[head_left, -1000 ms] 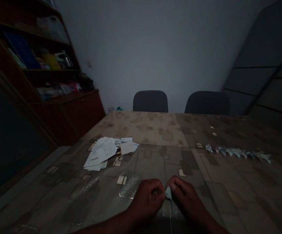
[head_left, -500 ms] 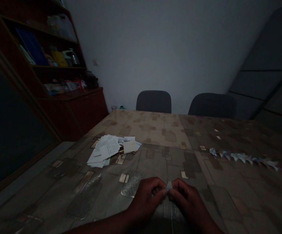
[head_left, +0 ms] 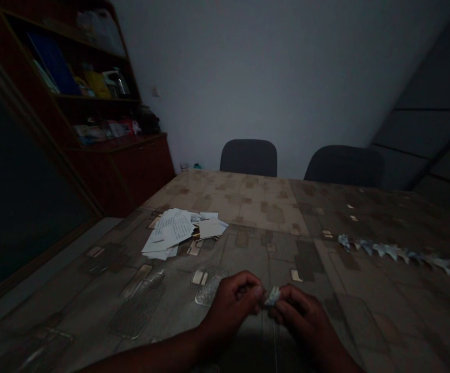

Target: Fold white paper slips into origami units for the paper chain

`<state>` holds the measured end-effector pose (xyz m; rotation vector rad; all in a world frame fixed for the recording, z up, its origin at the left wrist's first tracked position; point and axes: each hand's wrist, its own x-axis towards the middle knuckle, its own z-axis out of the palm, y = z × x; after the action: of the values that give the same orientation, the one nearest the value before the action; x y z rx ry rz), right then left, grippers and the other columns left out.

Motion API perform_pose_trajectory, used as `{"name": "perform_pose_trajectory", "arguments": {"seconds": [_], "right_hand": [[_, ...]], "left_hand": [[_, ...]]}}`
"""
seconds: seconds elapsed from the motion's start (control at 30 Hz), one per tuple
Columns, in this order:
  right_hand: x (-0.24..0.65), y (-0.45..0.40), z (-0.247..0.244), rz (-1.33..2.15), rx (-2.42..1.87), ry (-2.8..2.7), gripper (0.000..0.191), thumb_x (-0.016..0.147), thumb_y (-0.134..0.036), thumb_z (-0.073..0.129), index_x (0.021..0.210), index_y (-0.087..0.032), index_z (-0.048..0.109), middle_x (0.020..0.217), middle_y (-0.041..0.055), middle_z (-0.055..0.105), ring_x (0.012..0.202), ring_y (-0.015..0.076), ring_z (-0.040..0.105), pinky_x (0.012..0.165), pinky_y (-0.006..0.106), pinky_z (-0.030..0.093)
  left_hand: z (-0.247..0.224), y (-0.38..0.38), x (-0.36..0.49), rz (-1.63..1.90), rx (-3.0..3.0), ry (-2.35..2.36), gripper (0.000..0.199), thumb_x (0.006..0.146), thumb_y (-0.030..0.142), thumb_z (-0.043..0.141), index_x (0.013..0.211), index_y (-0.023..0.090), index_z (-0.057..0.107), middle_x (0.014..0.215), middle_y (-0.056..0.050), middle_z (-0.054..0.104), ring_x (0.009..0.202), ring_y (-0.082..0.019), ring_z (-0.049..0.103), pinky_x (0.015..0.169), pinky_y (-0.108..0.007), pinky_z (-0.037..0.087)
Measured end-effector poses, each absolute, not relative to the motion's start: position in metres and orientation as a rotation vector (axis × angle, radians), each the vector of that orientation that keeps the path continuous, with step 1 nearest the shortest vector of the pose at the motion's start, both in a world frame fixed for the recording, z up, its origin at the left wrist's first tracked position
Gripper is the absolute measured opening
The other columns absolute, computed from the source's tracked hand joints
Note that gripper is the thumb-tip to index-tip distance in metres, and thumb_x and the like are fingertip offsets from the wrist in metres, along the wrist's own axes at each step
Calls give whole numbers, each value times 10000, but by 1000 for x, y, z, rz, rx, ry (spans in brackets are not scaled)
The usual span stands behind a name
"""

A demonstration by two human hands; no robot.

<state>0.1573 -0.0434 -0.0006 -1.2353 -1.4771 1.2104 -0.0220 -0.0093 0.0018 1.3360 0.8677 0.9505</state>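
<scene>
A small folded paper piece (head_left: pixel 273 296), pale with printed marks, is held above the near part of the table. My right hand (head_left: pixel 305 313) pinches its right side between thumb and fingers. My left hand (head_left: pixel 236 300) is closed, its thumb and fingertips at the paper's left edge; dim light blurs the exact contact. Off to the right lies a row of pointed folded paper pieces (head_left: pixel 394 252), looking joined in a chain. Left of centre, a loose pile of paper sheets (head_left: pixel 174 228), some printed, rests on the table.
A patterned cloth covers the table (head_left: pixel 248 194). Two grey chairs, a nearer-centre chair (head_left: pixel 248 157) and a right-hand chair (head_left: pixel 343 165), stand at its far edge by the wall. On the left is a dark red cabinet (head_left: pixel 143 166) with shelves holding a kettle and bags.
The folded paper piece has turned and shows more of its surface. My left fingers have shifted slightly left, off its middle. The view has tilted a little.
</scene>
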Motion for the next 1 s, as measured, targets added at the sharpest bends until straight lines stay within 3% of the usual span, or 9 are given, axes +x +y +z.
{"name": "perform_pose_trajectory", "arguments": {"seconds": [0.23,1.0], "right_hand": [[158,-45,3,1282,-1180,-1471,252,824,-409,603,714,-187,646,660,6,635,638,162,570,602,251,417],[158,-45,-4,1390,-1169,-1442,297,791,-487,634,726,-200,674,664,1,626,635,162,553,602,255,421]], "left_hand": [[5,-9,-21,897,1123,719,321,725,406,735,846,127,633,645,12,575,551,-94,524,553,-209,404],[7,-12,-21,844,1024,660,367,667,456,772,800,136,653,632,17,561,558,-96,500,563,-216,386]]}}
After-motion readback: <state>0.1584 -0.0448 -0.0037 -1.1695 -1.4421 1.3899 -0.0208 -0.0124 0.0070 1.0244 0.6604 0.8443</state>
